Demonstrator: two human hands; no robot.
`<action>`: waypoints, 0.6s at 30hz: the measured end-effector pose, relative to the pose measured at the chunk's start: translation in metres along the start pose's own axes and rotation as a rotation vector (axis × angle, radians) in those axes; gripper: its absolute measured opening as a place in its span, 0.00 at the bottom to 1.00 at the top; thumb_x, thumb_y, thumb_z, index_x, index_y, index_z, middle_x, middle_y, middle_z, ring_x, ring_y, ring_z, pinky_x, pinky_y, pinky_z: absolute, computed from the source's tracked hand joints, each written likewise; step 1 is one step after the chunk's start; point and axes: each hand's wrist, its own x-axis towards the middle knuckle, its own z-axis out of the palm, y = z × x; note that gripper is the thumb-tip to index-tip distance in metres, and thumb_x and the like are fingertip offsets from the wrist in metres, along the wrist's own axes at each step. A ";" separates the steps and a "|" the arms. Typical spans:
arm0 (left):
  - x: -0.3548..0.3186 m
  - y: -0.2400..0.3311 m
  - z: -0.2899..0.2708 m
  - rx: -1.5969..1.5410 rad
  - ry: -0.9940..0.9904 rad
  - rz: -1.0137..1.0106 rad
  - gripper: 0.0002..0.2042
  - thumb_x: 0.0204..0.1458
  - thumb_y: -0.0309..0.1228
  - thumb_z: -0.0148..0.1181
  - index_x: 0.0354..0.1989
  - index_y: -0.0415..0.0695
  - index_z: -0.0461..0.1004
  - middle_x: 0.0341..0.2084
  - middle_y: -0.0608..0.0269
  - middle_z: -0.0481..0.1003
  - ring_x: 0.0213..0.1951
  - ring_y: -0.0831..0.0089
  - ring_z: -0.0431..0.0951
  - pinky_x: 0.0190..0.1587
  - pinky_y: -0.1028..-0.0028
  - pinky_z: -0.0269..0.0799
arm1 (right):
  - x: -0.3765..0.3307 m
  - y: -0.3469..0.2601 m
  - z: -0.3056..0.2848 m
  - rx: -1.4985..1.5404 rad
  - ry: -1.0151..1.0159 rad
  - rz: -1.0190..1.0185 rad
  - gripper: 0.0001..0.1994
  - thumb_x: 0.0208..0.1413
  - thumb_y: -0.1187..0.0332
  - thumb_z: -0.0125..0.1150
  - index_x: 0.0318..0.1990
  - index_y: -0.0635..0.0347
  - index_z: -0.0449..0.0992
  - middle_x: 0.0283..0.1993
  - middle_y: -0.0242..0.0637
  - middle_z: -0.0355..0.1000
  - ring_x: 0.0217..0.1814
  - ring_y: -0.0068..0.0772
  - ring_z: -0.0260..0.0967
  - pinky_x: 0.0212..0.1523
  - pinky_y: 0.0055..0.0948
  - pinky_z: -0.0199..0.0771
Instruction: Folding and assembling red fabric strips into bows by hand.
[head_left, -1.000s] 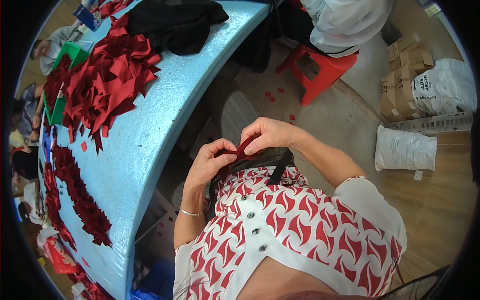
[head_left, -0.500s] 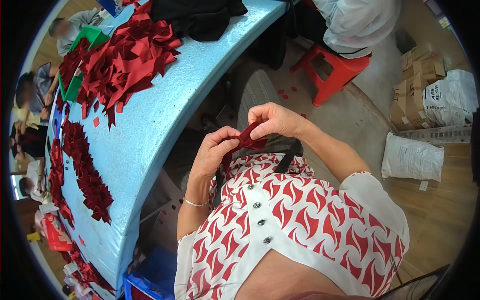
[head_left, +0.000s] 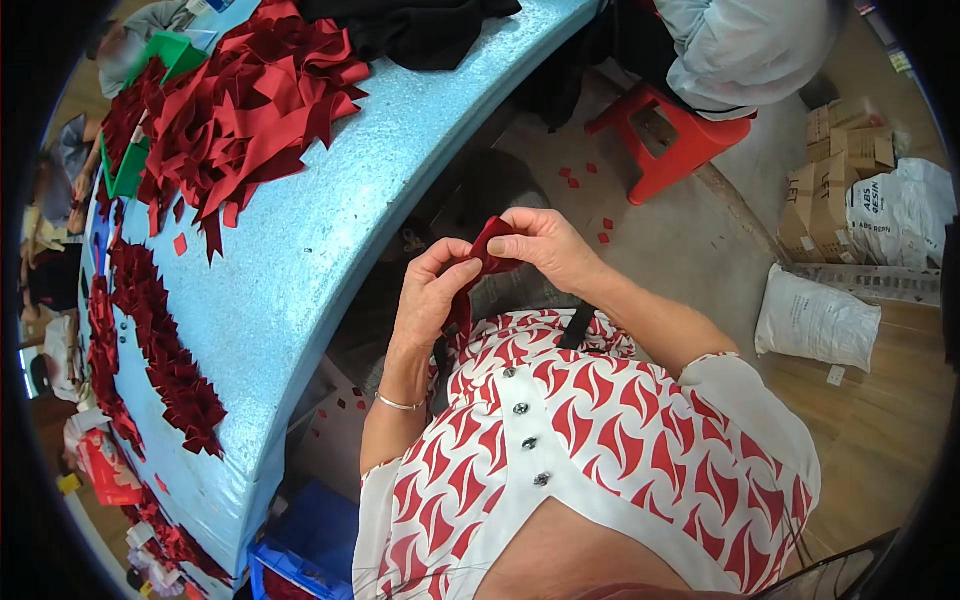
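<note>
Above my lap, a dark red ribbon bow (head_left: 492, 243) is pinched between my two hands. My left hand (head_left: 432, 290) has thumb and fingers closed on its left side, and a ribbon tail hangs below that hand. On the other side, my right hand (head_left: 540, 247) grips the upper part between thumb and forefinger. The fingers hide much of the folds. On the blue table to the left lies a big heap of cut red ribbon pieces (head_left: 260, 100). Nearer me on the table runs a row of finished-looking red bows (head_left: 165, 345).
A green tray (head_left: 128, 165) stands beside the heap on the blue table (head_left: 300, 260). Black cloth (head_left: 420, 30) lies at its far edge. A person sits on a red stool (head_left: 665, 135) ahead. Cartons (head_left: 835, 185) and a white sack (head_left: 818, 318) are at right; a blue crate (head_left: 300, 560) is below.
My hands have drawn closer together. The red bow, spread sideways before, is now folded more upright between my fingers, with its tail hanging lower left.
</note>
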 end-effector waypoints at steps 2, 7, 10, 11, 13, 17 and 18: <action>0.005 0.002 -0.002 -0.040 0.031 -0.035 0.04 0.47 0.25 0.55 0.30 0.40 0.72 0.24 0.72 0.71 0.28 0.85 0.67 0.33 0.85 0.62 | 0.006 0.000 0.003 -0.104 0.042 -0.152 0.05 0.52 0.71 0.56 0.34 0.62 0.73 0.27 0.27 0.68 0.32 0.14 0.65 0.34 0.14 0.66; 0.007 0.001 -0.009 -0.007 0.023 -0.023 0.05 0.47 0.25 0.54 0.31 0.38 0.72 0.26 0.71 0.71 0.29 0.84 0.68 0.34 0.84 0.62 | 0.012 0.005 0.011 -0.191 0.104 -0.192 0.05 0.52 0.71 0.55 0.33 0.63 0.72 0.26 0.25 0.67 0.30 0.13 0.62 0.32 0.14 0.64; 0.008 -0.005 -0.010 -0.049 0.071 0.016 0.05 0.47 0.25 0.54 0.31 0.38 0.72 0.26 0.70 0.71 0.30 0.84 0.68 0.35 0.84 0.62 | 0.018 0.011 0.009 -0.087 0.115 -0.121 0.05 0.53 0.70 0.54 0.31 0.63 0.72 0.26 0.25 0.66 0.28 0.13 0.61 0.31 0.14 0.63; 0.009 -0.005 -0.010 -0.069 0.095 0.035 0.05 0.47 0.25 0.54 0.32 0.37 0.73 0.26 0.70 0.71 0.30 0.84 0.68 0.35 0.84 0.62 | 0.019 0.007 0.012 -0.089 0.112 -0.120 0.05 0.53 0.70 0.54 0.31 0.63 0.72 0.26 0.25 0.66 0.28 0.13 0.61 0.31 0.14 0.63; 0.012 -0.005 -0.010 -0.067 0.099 0.046 0.05 0.47 0.25 0.55 0.32 0.38 0.73 0.26 0.70 0.71 0.30 0.84 0.68 0.35 0.84 0.62 | 0.023 -0.001 0.019 -0.178 0.111 -0.170 0.05 0.53 0.70 0.54 0.31 0.62 0.71 0.26 0.25 0.66 0.29 0.13 0.60 0.30 0.14 0.62; 0.011 0.001 -0.003 -0.094 0.107 0.027 0.05 0.46 0.24 0.55 0.31 0.38 0.73 0.26 0.70 0.71 0.29 0.84 0.68 0.34 0.84 0.62 | 0.023 -0.001 0.018 -0.242 0.139 -0.191 0.05 0.54 0.71 0.53 0.31 0.62 0.71 0.27 0.25 0.66 0.29 0.12 0.60 0.31 0.14 0.62; 0.011 0.004 -0.001 -0.127 0.111 -0.008 0.05 0.46 0.24 0.56 0.31 0.39 0.73 0.25 0.70 0.71 0.29 0.85 0.68 0.34 0.85 0.63 | 0.022 -0.001 0.017 -0.251 0.156 -0.191 0.04 0.54 0.71 0.53 0.32 0.62 0.71 0.27 0.24 0.66 0.30 0.12 0.60 0.31 0.14 0.62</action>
